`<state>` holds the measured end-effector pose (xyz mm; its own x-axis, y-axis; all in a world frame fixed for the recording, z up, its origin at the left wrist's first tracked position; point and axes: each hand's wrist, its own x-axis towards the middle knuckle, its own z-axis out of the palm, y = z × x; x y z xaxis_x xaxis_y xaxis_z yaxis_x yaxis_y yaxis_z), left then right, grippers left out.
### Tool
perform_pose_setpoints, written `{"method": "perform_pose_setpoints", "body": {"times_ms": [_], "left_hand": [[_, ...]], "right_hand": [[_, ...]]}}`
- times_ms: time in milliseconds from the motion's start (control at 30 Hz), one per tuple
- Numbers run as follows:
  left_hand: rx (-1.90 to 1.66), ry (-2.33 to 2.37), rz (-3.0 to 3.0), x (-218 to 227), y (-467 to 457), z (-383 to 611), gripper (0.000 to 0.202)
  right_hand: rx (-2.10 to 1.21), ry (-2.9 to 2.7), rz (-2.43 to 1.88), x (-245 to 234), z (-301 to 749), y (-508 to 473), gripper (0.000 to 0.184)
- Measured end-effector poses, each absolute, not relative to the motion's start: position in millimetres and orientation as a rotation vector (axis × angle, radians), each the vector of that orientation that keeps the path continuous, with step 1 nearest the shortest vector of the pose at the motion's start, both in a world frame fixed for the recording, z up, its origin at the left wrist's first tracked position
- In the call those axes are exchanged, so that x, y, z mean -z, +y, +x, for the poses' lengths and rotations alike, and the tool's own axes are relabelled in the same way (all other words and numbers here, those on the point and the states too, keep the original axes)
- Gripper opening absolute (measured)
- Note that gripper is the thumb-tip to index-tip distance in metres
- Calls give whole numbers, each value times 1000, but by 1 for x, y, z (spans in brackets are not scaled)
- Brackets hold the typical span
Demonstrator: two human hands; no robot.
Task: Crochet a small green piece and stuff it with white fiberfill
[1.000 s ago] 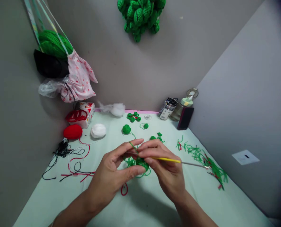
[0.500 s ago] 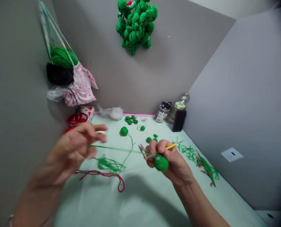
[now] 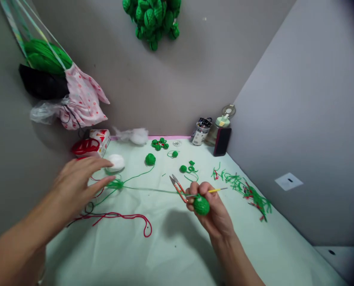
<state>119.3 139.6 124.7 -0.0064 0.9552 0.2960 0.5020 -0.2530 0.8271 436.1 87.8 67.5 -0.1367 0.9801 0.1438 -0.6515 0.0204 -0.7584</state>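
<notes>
My right hand (image 3: 211, 210) is closed round a small green crocheted ball (image 3: 201, 205), a yellow-handled crochet hook (image 3: 214, 191) and orange thread snips (image 3: 178, 188) whose blades point up-left. A taut green yarn strand (image 3: 148, 189) runs from the ball leftward to my left hand (image 3: 77, 184). The left hand's fingers pinch a bunch of green yarn (image 3: 116, 184) near the table's left side.
Red yarn (image 3: 120, 217) and black yarn lie at the left. A white ball (image 3: 116, 162), small green balls (image 3: 150, 159), green and red thread scraps (image 3: 248, 192), a jar, a can and a phone (image 3: 221, 141) sit farther back. Green crocheted pieces (image 3: 151, 16) hang on the wall.
My hands have parted: the left pulled the green yarn out to the left, while the right kept the ball, hook and snips. The camera view has shifted.
</notes>
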Motion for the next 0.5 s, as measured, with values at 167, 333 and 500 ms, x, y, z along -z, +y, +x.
{"method": "perform_pose_setpoints", "body": {"times_ms": [167, 333, 500], "left_hand": [[-979, 853, 1366, -118, 102, 201, 35], [-810, 740, 1204, -99, 110, 228, 47], [-1034, 1139, 1485, -98, 129, 221, 42]], "right_hand": [[-1549, -799, -545, -57, 423, 87, 17], [-1575, -771, -534, -52, 419, 83, 15], [-1574, -773, -553, -53, 419, 81, 19]]}}
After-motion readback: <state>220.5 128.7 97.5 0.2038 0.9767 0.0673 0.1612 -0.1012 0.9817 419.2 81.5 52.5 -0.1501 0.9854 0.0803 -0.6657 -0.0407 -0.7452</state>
